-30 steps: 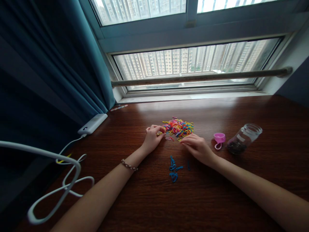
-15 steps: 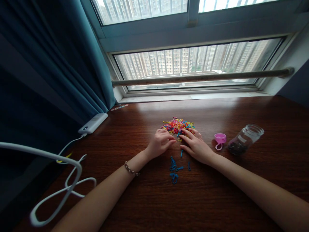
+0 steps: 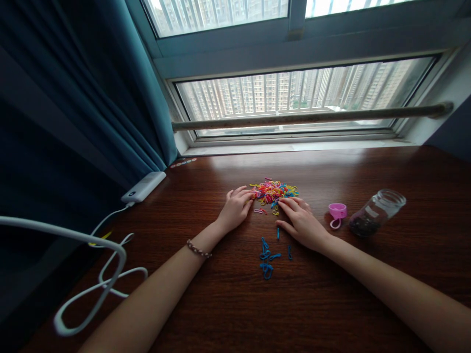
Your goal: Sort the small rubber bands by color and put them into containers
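Observation:
A heap of small colourful rubber bands [image 3: 274, 191], mostly pink, red and yellow with some blue, lies on the brown wooden table. My left hand [image 3: 237, 208] is at the heap's left edge, fingers loosely bent and their tips touching the bands. At the right edge rests my right hand [image 3: 300, 218], fingers spread and the index tip by a few blue bands. Neither hand visibly grips anything. Between the hands lie a pink and red pair of loose bands [image 3: 260, 211] and a yellow one. Several blue rubber bands [image 3: 265, 255] form a loose group nearer to me.
On the right a tilted glass jar [image 3: 377, 213] holds dark contents, with a pink cap with a loop [image 3: 337, 212] beside it. A white power bank [image 3: 144, 188] with a white cable [image 3: 91, 240] lies at left. The window and its rail [image 3: 312, 117] stand behind.
My left hand has shifted left and slightly away from me, its fingers straightening. The pink and red loose bands now show in front of the heap. My right hand has barely moved.

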Demonstrator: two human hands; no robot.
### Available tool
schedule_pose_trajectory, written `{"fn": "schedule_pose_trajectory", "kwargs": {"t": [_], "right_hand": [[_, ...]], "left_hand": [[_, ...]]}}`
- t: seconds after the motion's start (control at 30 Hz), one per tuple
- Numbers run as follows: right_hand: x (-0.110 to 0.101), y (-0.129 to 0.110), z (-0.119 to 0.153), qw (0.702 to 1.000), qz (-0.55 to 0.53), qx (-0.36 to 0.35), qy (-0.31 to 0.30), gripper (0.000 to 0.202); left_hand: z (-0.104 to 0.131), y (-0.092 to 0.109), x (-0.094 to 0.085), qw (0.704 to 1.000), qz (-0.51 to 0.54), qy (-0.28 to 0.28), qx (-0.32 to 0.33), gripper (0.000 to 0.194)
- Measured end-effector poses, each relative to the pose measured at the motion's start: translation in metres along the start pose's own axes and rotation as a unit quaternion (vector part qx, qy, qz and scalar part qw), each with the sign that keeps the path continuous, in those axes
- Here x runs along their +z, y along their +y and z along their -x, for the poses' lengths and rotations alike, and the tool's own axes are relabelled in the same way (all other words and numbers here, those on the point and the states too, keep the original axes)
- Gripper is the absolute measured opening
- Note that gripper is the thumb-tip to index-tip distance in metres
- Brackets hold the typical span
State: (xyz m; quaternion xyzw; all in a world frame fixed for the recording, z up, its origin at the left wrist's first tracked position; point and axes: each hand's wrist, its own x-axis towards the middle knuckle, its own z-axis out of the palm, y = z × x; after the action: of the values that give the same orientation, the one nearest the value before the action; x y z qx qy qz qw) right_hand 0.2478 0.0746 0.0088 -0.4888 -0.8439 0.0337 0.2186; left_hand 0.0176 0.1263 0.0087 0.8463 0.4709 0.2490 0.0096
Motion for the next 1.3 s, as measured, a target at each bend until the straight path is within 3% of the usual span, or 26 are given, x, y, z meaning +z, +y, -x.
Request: {"fn": "schedule_pose_trajectory", "kwargs": {"t": [0.2, 0.37, 0.53, 0.73, 0.87, 1.1, 1.3], "right_hand": [[-0.001, 0.001, -0.001, 1.0, -0.012, -0.009, 0.002, 0.046], [0.0, 0.001, -0.002, 1.0, -0.003, -0.013, -0.027, 0.047], [0.0, 0.0, -0.003, 0.999, 0.007, 0.007, -0.044, 0.048], [0.001, 0.001, -0.002, 0.999, 0.004, -0.009, -0.036, 0.047], [0.0, 0.003, -0.002, 0.999, -0.034, -0.026, 0.003, 0.044], [-0.005, 0.007, -0.003, 0.968, -0.181, -0.006, 0.171, 0.029], [-0.011, 0.003, 0.0, 0.955, -0.221, 0.03, 0.198, 0.027]], "left_hand": [[-0.002, -0.004, 0.0, 0.998, 0.028, 0.047, -0.001, 0.016], [-0.003, -0.004, -0.001, 0.996, 0.025, 0.066, -0.049, 0.003], [-0.003, -0.005, -0.003, 0.993, 0.014, 0.077, -0.084, 0.006], [-0.003, -0.005, -0.004, 0.994, 0.004, 0.08, -0.069, 0.006], [-0.003, -0.005, -0.004, 0.994, 0.005, 0.076, -0.074, 0.009], [-0.001, -0.003, -0.006, 0.997, 0.021, 0.046, -0.066, 0.027], [-0.001, -0.008, -0.001, 0.998, 0.032, 0.033, -0.054, 0.032]]}}
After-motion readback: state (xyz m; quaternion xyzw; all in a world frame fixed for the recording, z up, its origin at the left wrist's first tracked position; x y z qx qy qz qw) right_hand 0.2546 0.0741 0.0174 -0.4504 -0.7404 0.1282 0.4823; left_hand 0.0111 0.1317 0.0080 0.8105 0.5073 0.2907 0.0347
